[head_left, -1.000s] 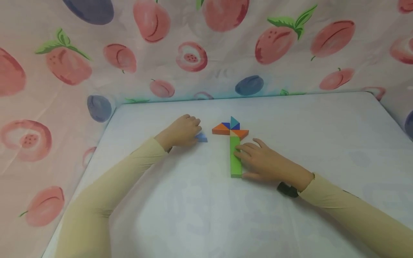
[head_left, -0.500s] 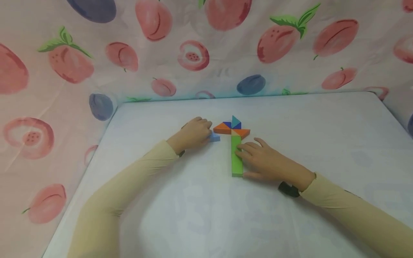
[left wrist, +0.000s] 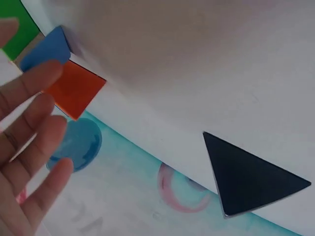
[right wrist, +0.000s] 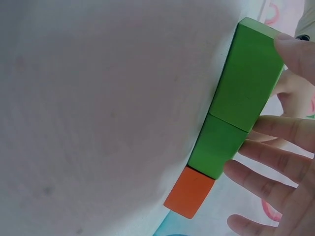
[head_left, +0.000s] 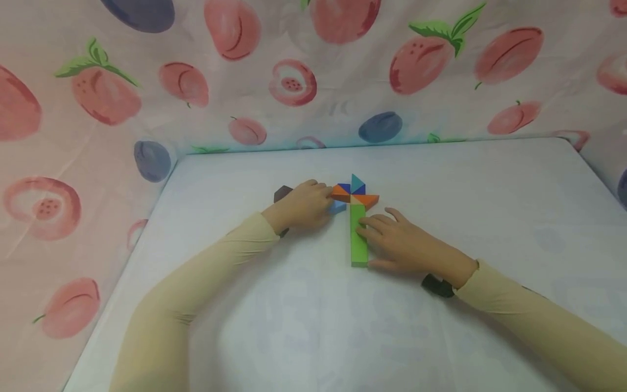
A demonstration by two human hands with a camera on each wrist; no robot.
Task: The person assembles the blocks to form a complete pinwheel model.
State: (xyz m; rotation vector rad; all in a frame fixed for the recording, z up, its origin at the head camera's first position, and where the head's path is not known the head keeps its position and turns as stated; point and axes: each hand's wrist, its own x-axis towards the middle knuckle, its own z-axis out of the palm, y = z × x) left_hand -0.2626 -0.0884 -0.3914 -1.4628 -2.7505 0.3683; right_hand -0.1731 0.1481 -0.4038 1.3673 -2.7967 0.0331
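My left hand (head_left: 308, 206) pinches a light blue triangular block (head_left: 338, 207), close to the pinwheel of blocks; in the left wrist view the blue block (left wrist: 49, 49) lies by the fingertips, overlapping an orange block (left wrist: 76, 91). The pinwheel has a left orange block (head_left: 340, 196), a right orange block (head_left: 367, 200), dark blue pieces and a teal triangle (head_left: 357, 184) on top. Below it runs a green stem (head_left: 358, 239), which the right wrist view shows as a longer green block (right wrist: 246, 73) and a shorter one (right wrist: 216, 147). My right hand (head_left: 404, 245) touches its right side with loosely spread fingers.
A dark triangular block (left wrist: 251, 177) lies on the white table (head_left: 294, 305), partly hidden behind the left wrist in the head view. A fruit-patterned cloth (head_left: 313, 32) stands along the table's far and left sides.
My left hand has moved right with the light blue block, up to the pinwheel's lower left. The dark block has come into sight behind it. The right hand has stayed on the green stem.
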